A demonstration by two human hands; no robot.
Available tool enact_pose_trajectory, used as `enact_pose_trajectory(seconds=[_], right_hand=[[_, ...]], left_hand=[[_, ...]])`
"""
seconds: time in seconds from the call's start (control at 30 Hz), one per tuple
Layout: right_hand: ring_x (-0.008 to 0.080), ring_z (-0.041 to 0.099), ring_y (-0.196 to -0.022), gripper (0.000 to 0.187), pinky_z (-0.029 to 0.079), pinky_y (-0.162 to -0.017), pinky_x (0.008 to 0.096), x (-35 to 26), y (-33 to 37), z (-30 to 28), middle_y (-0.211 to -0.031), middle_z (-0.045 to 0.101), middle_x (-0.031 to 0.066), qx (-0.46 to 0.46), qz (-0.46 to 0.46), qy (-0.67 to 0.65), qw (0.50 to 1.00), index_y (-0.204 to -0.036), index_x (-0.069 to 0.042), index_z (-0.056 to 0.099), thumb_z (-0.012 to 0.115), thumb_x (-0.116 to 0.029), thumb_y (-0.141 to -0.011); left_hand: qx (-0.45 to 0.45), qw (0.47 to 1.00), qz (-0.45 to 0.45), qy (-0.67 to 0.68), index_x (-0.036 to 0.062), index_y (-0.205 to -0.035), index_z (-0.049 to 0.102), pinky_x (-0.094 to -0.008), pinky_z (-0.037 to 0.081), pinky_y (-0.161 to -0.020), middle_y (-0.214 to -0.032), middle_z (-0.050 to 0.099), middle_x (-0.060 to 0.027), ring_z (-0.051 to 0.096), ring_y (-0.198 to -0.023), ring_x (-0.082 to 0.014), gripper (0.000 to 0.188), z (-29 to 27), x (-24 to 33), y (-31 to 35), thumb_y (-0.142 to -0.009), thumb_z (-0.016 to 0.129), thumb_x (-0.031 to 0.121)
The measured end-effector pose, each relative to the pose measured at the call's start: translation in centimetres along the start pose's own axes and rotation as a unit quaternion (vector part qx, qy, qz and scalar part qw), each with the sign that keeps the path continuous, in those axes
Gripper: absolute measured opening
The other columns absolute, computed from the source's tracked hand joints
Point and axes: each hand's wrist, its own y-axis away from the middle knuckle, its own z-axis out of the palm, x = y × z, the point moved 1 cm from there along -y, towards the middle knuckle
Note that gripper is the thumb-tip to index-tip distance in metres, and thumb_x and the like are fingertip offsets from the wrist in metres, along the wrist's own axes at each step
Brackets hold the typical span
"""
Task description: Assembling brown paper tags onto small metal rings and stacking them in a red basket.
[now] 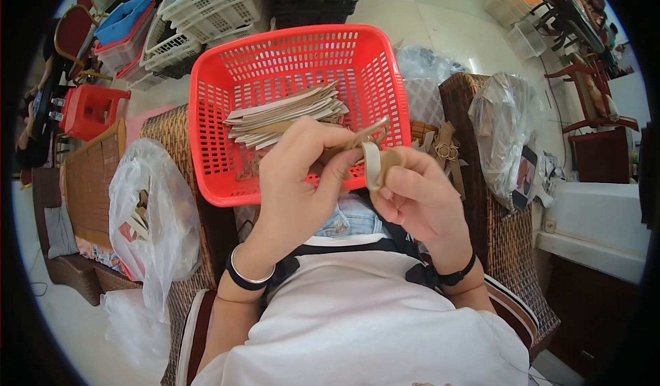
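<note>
In front of my chest, both hands work on a tan strap that is bent into a loop with its pale inner face showing. My left hand pinches it near one end, where a thin brown cord or strip sticks out. The other part is between the thumb and fingers of my right hand. Just beyond and below my hands is a red plastic basket with slotted walls. Inside it lies a stack of flat tan and cream strips, partly covered by my left hand.
Woven wicker armrests flank me. A clear plastic bag hangs over the left one, another plastic bag over the right. Bundled tan straps lie right of the basket. Stacked white crates and a red stool stand farther off.
</note>
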Motion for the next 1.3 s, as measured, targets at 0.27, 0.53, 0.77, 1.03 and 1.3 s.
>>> enact_pose_trajectory(seconds=[0.27,0.53,0.77,1.03,1.3], right_hand=[[0.0116,0.048,-0.052,0.021,0.034,-0.044,0.0235,-0.3,-1.3,0.2,-0.068,0.053,0.0052,-0.041,0.077,-0.091,0.992,-0.072,-0.005,0.053,0.061,-0.014,-0.089],[0.0119,0.051,-0.052,0.017,0.037,-0.044,0.0224,-0.2,-0.9,-0.5,-0.071,0.057,0.0065,-0.052,0.047,-0.036,0.997,-0.077,-0.003,0.056,0.065,-0.014,-0.087],[0.0106,0.059,-0.071,0.022,0.048,-0.059,0.0213,0.2,-0.4,-0.1,-0.084,0.059,0.0058,-0.034,-0.029,-0.044,0.998,-0.097,0.000,0.059,0.068,-0.016,-0.086],[0.0117,0.054,-0.076,0.023,0.045,-0.072,0.0255,0.8,-0.7,-2.1,-0.088,0.056,0.0041,-0.130,0.042,-0.034,0.990,-0.099,0.002,0.059,0.063,-0.018,-0.089],[0.0111,0.055,-0.077,0.014,0.045,-0.072,0.0246,-2.9,-0.2,-3.0,-0.088,0.060,0.0046,0.064,-0.164,0.059,0.983,-0.093,0.000,0.057,0.057,-0.014,-0.092]], left_hand=[[-0.017,0.986,0.126,-0.106,0.0022,-0.091,0.066,-0.0290,0.049,-0.058,-0.079,0.059,-0.0086,0.060,-0.068,-0.0214,0.020,-0.2,0.1,0.0,-0.073,0.067,-0.006],[-0.021,0.973,0.201,-0.111,0.0015,-0.092,0.067,-0.0294,0.050,-0.055,-0.082,0.064,-0.0104,0.063,-0.067,-0.0227,0.025,0.1,0.7,0.6,-0.069,0.066,-0.008],[-0.057,0.961,0.227,-0.149,0.0019,-0.090,0.067,-0.0297,0.048,-0.052,-0.079,0.063,-0.0082,0.062,-0.064,-0.0225,0.028,0.1,1.4,0.9,-0.064,0.065,-0.006],[-0.206,0.975,0.080,-0.034,0.0072,-0.078,0.064,-0.0282,0.033,-0.075,-0.071,0.060,-0.0016,0.054,-0.067,-0.0176,0.013,-1.5,0.2,-0.5,-0.068,0.073,0.007],[-0.182,0.972,-0.083,0.124,0.0008,-0.088,0.065,-0.0268,0.042,-0.066,-0.075,0.062,-0.0029,0.056,-0.068,-0.0108,0.012,0.4,-0.9,0.0,-0.078,0.069,0.006]])
